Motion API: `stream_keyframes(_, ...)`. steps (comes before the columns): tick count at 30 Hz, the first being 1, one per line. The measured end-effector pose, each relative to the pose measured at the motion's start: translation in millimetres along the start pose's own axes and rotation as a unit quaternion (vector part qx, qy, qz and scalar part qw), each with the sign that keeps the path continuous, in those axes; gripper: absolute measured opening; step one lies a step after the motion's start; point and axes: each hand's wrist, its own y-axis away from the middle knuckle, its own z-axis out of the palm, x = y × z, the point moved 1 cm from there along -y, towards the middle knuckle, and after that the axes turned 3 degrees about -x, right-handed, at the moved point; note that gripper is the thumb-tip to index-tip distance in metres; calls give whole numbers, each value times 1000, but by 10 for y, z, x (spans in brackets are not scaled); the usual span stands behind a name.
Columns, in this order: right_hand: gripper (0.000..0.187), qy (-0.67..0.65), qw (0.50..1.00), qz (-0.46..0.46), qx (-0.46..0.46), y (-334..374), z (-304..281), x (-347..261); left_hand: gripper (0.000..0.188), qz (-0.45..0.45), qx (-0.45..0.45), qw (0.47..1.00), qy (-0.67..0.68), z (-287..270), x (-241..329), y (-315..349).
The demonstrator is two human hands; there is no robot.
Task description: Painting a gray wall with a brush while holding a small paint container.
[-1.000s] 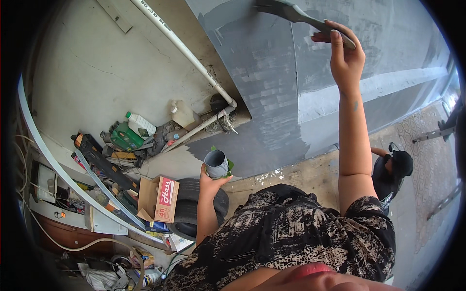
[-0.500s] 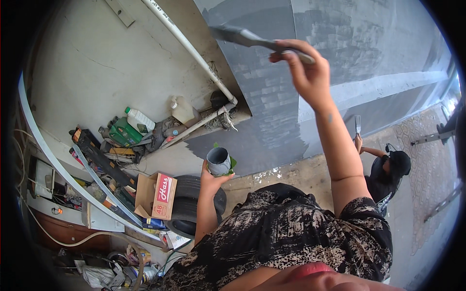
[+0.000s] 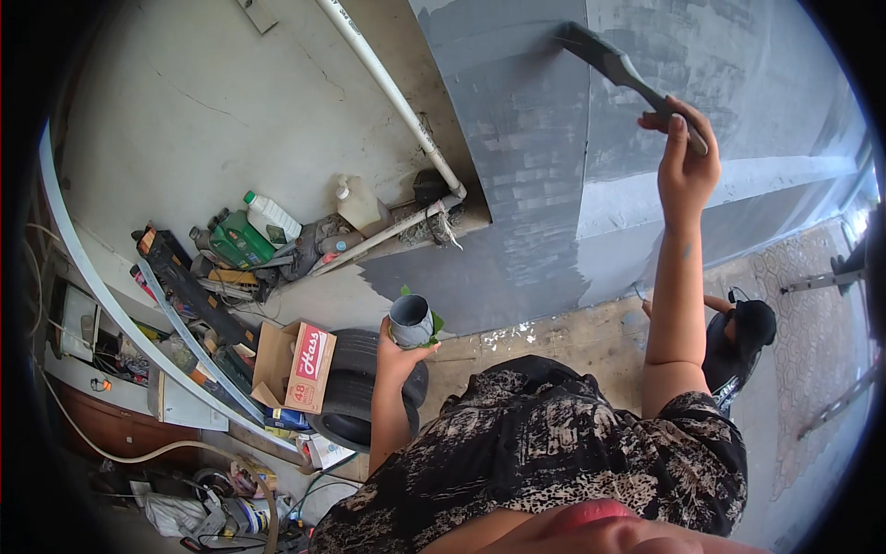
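Note:
My right hand (image 3: 688, 166) is raised high and closed round the handle of a wide paintbrush (image 3: 604, 60). The brush's dark bristle end is at the grey-painted wall (image 3: 517, 120), near a vertical seam. Lower down, my left hand (image 3: 399, 358) grips a paint cup (image 3: 411, 323) with grey-coated insides. Green leaf-like edges stick out around the cup's outside. How much paint lies in it I cannot tell.
A white pipe (image 3: 388, 88) slants down the left wall. Bottles (image 3: 272, 217), an open cardboard box (image 3: 300, 369) and stacked tires (image 3: 351, 392) stand at left. Another person in a black cap (image 3: 752, 323) works low by the wall at right, near a ladder (image 3: 821, 282).
My right hand has swept the brush to the right along the wall. My left hand still holds the cup in nearly the same place. The other person's arm has lowered.

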Motion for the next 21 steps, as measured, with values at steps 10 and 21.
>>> stream_keyframes(10, 21, -17, 990, -77, -114, -89, 804, -266, 104, -4, -46, 997, 60, 360, 206, -239)
stream_keyframes(21, 18, 88, 995, -43, 4, -162, -78, -17, 99, 4, -48, 999, 20, 204, 104, -49)
